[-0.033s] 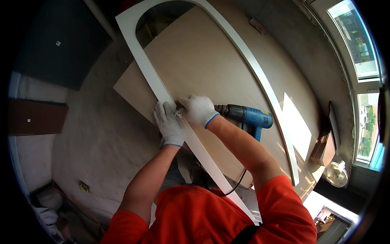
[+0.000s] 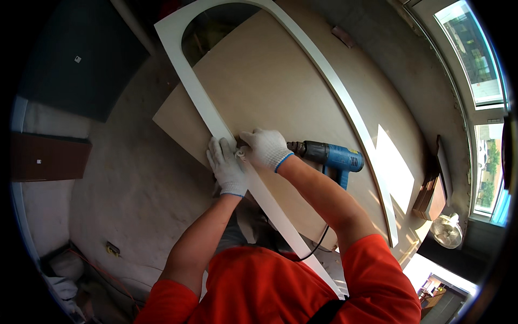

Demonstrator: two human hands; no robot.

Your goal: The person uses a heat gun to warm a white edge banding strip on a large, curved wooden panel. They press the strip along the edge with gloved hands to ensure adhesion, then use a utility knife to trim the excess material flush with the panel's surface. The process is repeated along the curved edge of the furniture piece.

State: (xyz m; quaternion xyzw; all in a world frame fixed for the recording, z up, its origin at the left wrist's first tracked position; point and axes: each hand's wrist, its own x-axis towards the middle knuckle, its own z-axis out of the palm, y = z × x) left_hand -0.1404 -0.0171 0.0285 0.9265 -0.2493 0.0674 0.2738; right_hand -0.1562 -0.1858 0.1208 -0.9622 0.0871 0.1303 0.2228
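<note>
A long white arched frame (image 2: 272, 208) lies across a large beige board (image 2: 280, 70). My left hand (image 2: 229, 171), in a white knitted glove, lies on the frame's near strip with its fingers stretched along the outer edge. Right beside it, my gloved right hand (image 2: 266, 149) is closed at the strip's inner edge. What its fingers hold, if anything, is hidden. A small crumpled whitish bit (image 2: 240, 154) shows between the two hands. To the right of my right hand rests a blue and black heat gun (image 2: 329, 155), its nozzle partly behind that hand.
A black cord (image 2: 322, 237) runs from below the heat gun across the strip. Brown panels (image 2: 430, 197) and a white fan (image 2: 447, 231) stand at the right, below windows (image 2: 488, 162). A dark panel (image 2: 81, 59) and a brown one (image 2: 51, 156) are at the left.
</note>
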